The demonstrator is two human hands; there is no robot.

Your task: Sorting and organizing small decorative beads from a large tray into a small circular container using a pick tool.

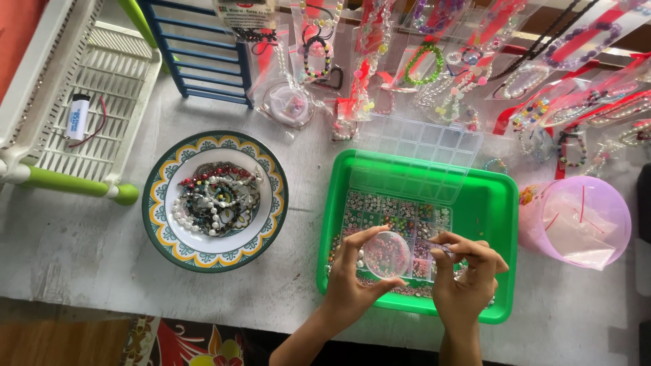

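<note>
Our left hand (352, 281) nearest camera, fingers clamped round small round clear plastic bead pot (386, 255), held over green plastic tray (498, 285). Our right hand (468, 274) beside it, fingertips pinched together on something tiny, too small to tell. Clear compartmented bead box (397, 224) lies open in tray, lid raised. Patterned ceramic plate of bracelets (163, 230) left on grey surface (68, 257); pink plastic tub (576, 217) right. Risk, we judge: pot tilts, beads spill, mixing compartments.
</note>
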